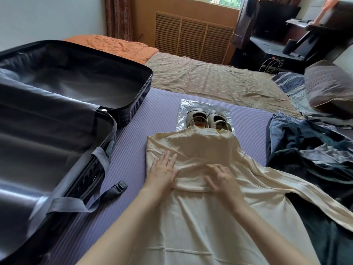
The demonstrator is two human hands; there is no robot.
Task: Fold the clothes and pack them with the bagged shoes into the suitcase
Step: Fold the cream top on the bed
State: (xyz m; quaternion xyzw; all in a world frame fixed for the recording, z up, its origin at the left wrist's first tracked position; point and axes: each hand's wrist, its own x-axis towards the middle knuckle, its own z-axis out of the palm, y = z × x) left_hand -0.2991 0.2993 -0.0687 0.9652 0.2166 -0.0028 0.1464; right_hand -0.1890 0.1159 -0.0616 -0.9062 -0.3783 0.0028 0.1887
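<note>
The left hand (164, 169) lies flat on the cream shirt (200, 217), fingers splayed; the right hand (221, 178), blurred, seems splayed there too. The shirt's collar overlaps the bagged shoes (205, 118); bare purple mat (156, 111) separates it from the open suitcase (142, 92).

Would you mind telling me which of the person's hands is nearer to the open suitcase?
Left. The left hand presses the cream shirt on the side toward the suitcase; the right hand lies further right, mid-shirt.

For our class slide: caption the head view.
Left hand and right hand press on a cream shirt beside the open suitcase.
</note>
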